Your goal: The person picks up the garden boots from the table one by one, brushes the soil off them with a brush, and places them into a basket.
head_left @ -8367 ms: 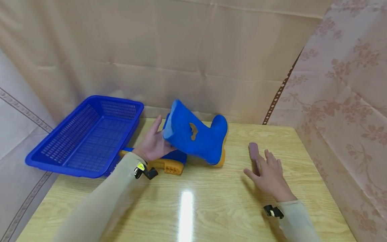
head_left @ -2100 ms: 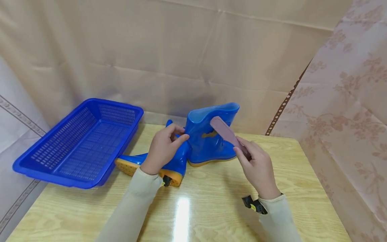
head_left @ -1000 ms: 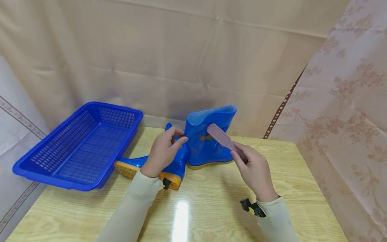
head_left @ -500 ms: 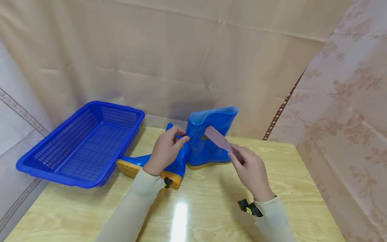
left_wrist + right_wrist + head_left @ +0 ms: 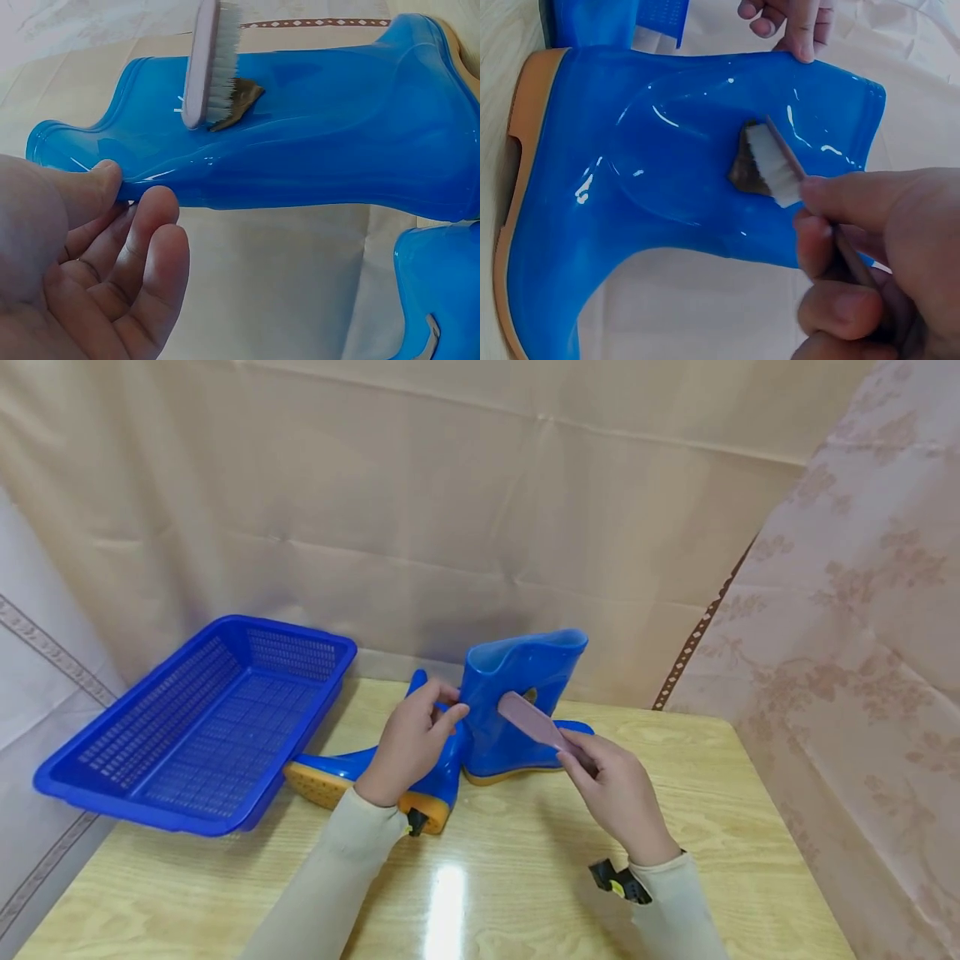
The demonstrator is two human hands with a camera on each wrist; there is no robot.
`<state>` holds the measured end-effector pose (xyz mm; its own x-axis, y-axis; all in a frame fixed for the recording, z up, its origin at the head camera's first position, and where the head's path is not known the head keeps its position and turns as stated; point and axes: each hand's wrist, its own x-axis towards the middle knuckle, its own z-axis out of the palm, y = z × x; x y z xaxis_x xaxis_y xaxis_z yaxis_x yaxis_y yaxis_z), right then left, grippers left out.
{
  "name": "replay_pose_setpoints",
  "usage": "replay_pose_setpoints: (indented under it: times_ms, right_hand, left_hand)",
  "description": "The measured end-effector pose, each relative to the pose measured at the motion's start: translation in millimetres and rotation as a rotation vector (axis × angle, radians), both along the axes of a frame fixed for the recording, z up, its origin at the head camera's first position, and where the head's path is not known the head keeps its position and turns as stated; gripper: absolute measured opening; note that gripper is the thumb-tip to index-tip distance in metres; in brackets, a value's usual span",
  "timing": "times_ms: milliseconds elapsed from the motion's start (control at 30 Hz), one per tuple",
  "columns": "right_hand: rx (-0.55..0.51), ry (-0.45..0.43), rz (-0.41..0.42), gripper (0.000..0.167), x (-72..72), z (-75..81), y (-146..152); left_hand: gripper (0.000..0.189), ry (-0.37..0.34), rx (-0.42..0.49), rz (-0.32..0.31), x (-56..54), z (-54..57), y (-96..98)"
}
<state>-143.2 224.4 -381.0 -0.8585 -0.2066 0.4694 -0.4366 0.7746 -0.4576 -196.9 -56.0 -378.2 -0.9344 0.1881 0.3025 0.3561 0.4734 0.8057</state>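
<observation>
- Beige cloth (image 5: 375, 518) hangs across the top of the head view, a floral cloth (image 5: 862, 643) down its right side; a pale wood-grain table (image 5: 720, 835) fills the bottom.
- Centre of the frame: the upright boot (image 5: 487, 739), blue with an orange-yellow sole, stands on the table and bears a dark brown patch (image 5: 744, 166) on its shaft.
- Left of centre, the lying boot (image 5: 446, 768) rests on its side, just beside the upright one.
- Far left, a blue basket (image 5: 343, 647) with slotted walls.
- The left hand (image 5: 412, 739), near the centre, pinches the upright boot's shaft near the opening, thumb on the near face, other fingers loosely bent.
- The right hand (image 5: 618, 789), right of centre, is closed round the handle of a pinkish brush (image 5: 532, 722); its bristles lie against the shaft at the patch's edge.
- Step in hand, as I judge it: scrubbing that patch while the left hand steadies the boot. Whether any of it has come off, I cannot tell.
- The next move calls for short strokes across the patch, with the pinch firm enough that the soft shaft does not fold or swing.
- Counted: two boots, one upright and one lying; one brush; one basket; two hands; two patches, the other partly showing on the lying boot at lower right of the left wrist view.
</observation>
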Motion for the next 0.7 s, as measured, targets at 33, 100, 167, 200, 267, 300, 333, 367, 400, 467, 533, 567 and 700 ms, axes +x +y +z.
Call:
replay_pose_setpoints:
  times_ms: [33, 100, 167, 200, 267, 300, 333, 367, 400, 467, 533, 567, 700]
  right_hand:
    - [0.008, -0.011, 0.002, 0.030, 0.4, 1.3, 1.3]
    - [0.021, -0.026, 0.009, 0.030, 0.8, 4.4, 3.3]
    - [0.027, -0.029, 0.018, 0.030, 0.6, 7.8, 4.4]
    - [0.029, -0.031, 0.023, 0.030, 0.5, 9.3, 4.7]
    - [0.038, -0.032, 0.028, 0.030, 0.6, 12.0, 4.6]
    - [0.042, -0.029, 0.029, 0.030, 0.6, 12.8, 4.4]
    - [0.045, -0.025, 0.030, 0.030, 0.5, 13.4, 4.4]
    - [0.049, -0.021, 0.027, 0.031, 0.7, 13.7, 4.1]
    - [0.049, -0.013, 0.025, 0.030, 0.9, 13.8, 3.7]
    - [0.038, 0.008, 0.014, 0.029, 0.9, 13.2, 2.8]
    - [0.005, 0.024, -0.004, 0.028, 1.6, 12.5, 1.8]
    - [-0.017, 0.033, -0.015, 0.027, 2.3, 12.5, 1.2]
    - [-0.112, 0.058, -0.061, 0.023, 4.9, 15.8, -0.9]
  left_hand:
    - [0.020, 0.001, 0.003, -0.002, 0.6, 0.4, 0.3]
    - [0.020, 0.007, 0.007, 0.001, 1.2, 1.0, 0.4]
    - [0.021, 0.009, 0.011, 0.009, 1.5, 2.2, -0.5]
    - [0.021, 0.009, 0.011, 0.013, 1.7, 2.9, -1.2]
    - [0.022, 0.010, 0.010, 0.017, 1.6, 4.2, -2.4]
    - [0.022, 0.010, 0.010, 0.017, 1.8, 4.9, -2.8]
    - [0.022, 0.010, 0.009, 0.018, 2.0, 5.6, -3.0]
    - [0.022, 0.011, 0.008, 0.017, 2.3, 6.1, -3.3]
    - [0.021, 0.015, 0.004, 0.019, 2.6, 6.3, -3.4]
    - [0.020, 0.017, -0.001, 0.027, 3.3, 6.3, -3.8]
    - [0.019, 0.023, -0.004, 0.031, 3.6, 5.5, -4.1]
    - [0.019, 0.023, -0.005, 0.029, 3.2, 4.4, -4.1]
    - [0.020, 0.019, 0.001, 0.011, 2.2, 0.2, -3.3]
